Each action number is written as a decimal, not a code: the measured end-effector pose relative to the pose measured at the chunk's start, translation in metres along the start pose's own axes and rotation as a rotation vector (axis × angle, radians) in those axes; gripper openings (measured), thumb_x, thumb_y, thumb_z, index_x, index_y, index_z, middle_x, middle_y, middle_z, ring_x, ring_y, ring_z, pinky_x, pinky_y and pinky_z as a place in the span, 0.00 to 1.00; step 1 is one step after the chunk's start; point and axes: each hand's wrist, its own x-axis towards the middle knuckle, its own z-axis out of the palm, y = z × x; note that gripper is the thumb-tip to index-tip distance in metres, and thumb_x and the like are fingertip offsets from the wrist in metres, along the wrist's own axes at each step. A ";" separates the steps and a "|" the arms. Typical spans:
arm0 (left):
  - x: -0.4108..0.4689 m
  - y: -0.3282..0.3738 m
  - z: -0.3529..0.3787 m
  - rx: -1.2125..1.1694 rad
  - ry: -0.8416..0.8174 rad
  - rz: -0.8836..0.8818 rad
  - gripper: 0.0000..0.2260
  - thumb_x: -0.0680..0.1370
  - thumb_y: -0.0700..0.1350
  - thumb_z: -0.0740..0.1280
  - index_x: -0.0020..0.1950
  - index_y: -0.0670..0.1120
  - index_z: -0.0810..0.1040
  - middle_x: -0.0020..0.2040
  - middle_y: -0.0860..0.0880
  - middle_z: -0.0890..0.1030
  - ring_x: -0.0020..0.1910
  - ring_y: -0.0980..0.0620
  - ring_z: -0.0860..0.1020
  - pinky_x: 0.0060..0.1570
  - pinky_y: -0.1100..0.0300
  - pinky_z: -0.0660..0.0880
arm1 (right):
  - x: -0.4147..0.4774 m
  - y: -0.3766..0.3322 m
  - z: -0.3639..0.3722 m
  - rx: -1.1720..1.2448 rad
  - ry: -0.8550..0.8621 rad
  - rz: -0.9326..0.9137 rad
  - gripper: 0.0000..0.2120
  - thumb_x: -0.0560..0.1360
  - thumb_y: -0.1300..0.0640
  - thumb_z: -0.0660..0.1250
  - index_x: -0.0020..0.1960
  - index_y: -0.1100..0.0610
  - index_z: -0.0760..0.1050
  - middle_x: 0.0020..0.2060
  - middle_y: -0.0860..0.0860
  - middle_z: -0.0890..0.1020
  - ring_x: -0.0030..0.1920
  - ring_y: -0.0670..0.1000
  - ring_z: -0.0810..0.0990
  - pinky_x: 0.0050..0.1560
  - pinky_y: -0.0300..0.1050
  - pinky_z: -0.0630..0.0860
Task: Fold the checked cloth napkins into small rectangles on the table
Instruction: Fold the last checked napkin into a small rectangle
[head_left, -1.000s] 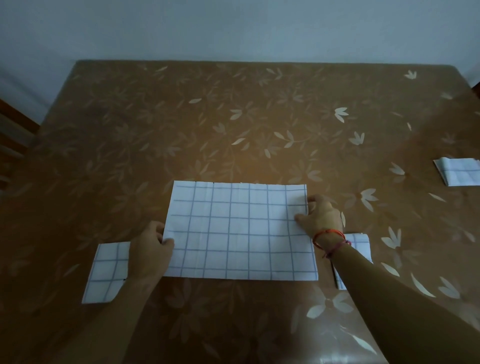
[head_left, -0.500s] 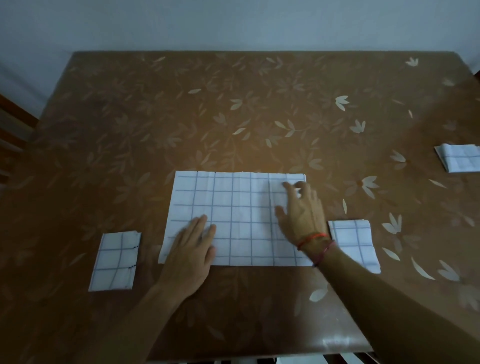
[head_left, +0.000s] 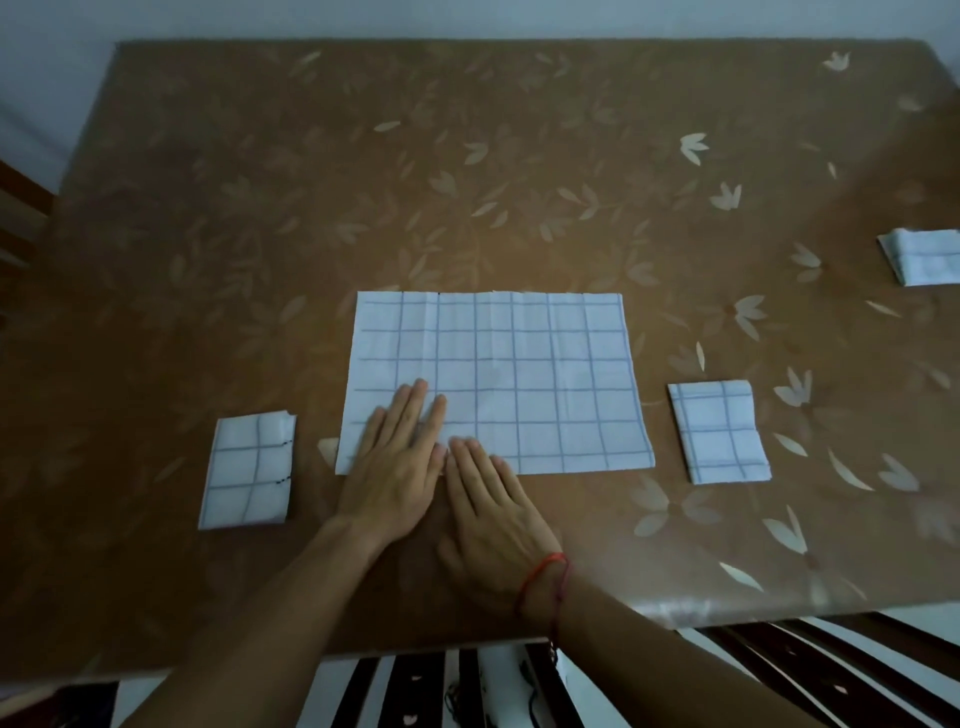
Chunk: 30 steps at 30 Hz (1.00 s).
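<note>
Napkin (head_left: 519, 374): long axis left-right on desk (head_left: 467, 182); left hand (head_left: 397, 467), right hand (head_left: 493, 512) flat, open, gripping nothing, at its near-left corner.

A dim, bluish picture with low contrast. The brown table (head_left: 467, 182) is brightest across its middle and falls to near-black at the left side and near edge. A soft sheen of glare sits on the glossy near right corner. The white napkin (head_left: 519, 374) stands out as the lightest area (its grid lines stay readable). Both hands (head_left: 395, 467) look dark and faintly soft, casting only weak, diffuse shadows. Wide-angle distortion bows the table's edges outward, and the right side is smeared and out of focus. Fine grain softens detail throughout.
</note>
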 end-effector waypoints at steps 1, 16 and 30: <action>-0.001 0.001 0.000 0.000 0.006 -0.002 0.27 0.81 0.56 0.35 0.79 0.50 0.44 0.79 0.49 0.40 0.77 0.52 0.37 0.76 0.50 0.43 | 0.000 -0.001 0.000 0.006 0.000 0.003 0.33 0.77 0.43 0.53 0.75 0.65 0.61 0.74 0.60 0.63 0.76 0.58 0.59 0.73 0.58 0.62; -0.066 0.011 -0.001 0.024 0.046 0.126 0.24 0.84 0.50 0.48 0.73 0.36 0.65 0.74 0.37 0.64 0.75 0.43 0.60 0.73 0.47 0.60 | 0.001 -0.005 0.001 0.004 -0.014 0.004 0.31 0.78 0.46 0.51 0.74 0.66 0.63 0.75 0.61 0.61 0.76 0.58 0.58 0.73 0.57 0.62; -0.084 -0.015 -0.006 0.150 -0.076 -0.071 0.31 0.81 0.60 0.45 0.77 0.42 0.57 0.77 0.37 0.56 0.77 0.40 0.53 0.71 0.46 0.55 | -0.013 0.020 -0.002 -0.091 -0.027 0.007 0.38 0.77 0.38 0.49 0.74 0.66 0.61 0.75 0.63 0.59 0.76 0.60 0.57 0.73 0.57 0.61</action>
